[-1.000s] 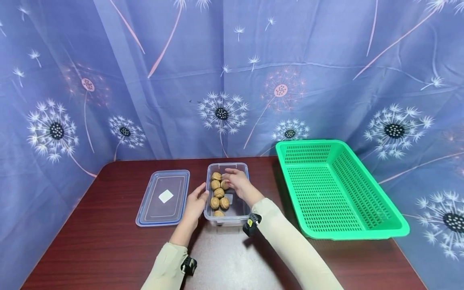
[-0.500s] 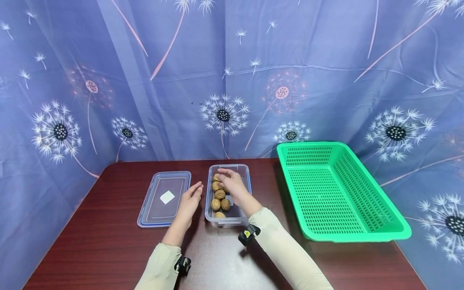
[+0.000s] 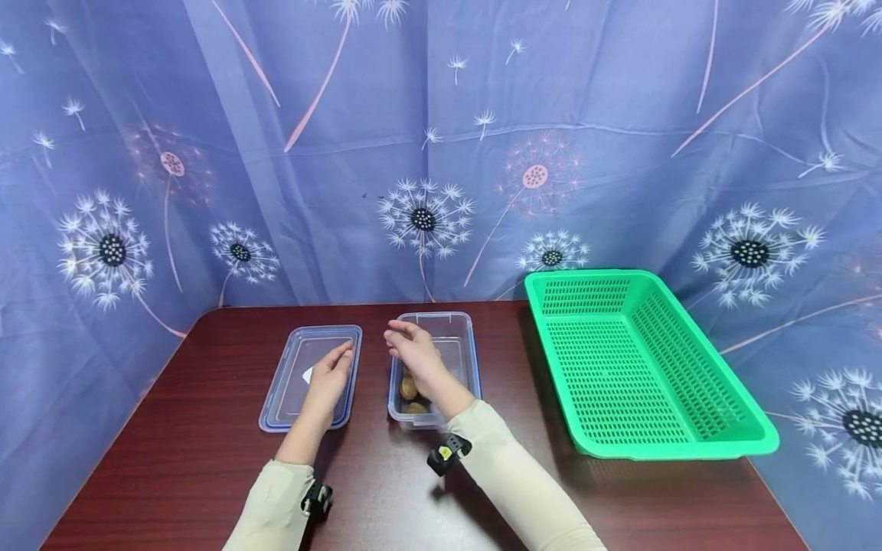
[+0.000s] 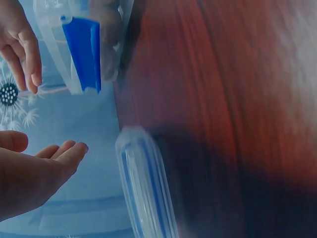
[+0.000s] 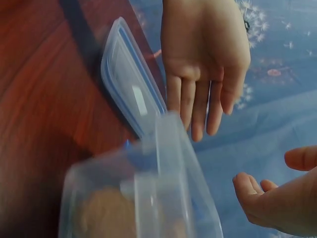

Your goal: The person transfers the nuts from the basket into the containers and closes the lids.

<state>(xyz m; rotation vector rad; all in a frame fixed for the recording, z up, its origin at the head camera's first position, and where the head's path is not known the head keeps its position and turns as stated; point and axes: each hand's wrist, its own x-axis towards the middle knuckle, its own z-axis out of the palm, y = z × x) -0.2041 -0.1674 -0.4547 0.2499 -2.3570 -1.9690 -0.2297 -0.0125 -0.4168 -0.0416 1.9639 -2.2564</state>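
Over lid (image 3: 310,376): L hand (image 3: 329,375) flat, fingers relaxed, empty. R hand (image 3: 412,353) loosely curled, empty, above walnut box (image 3: 460,360). Risk: sleeve snags box rim, walnuts (image 3: 409,389) spill.

I count one clear plastic container (image 3: 455,360), one clear lid (image 3: 303,383) with blue trim and one green perforated basket (image 3: 641,367) on one dark wooden table (image 3: 172,459). I can see two walnuts (image 3: 409,389); the arm may hide others. Two hands are up.
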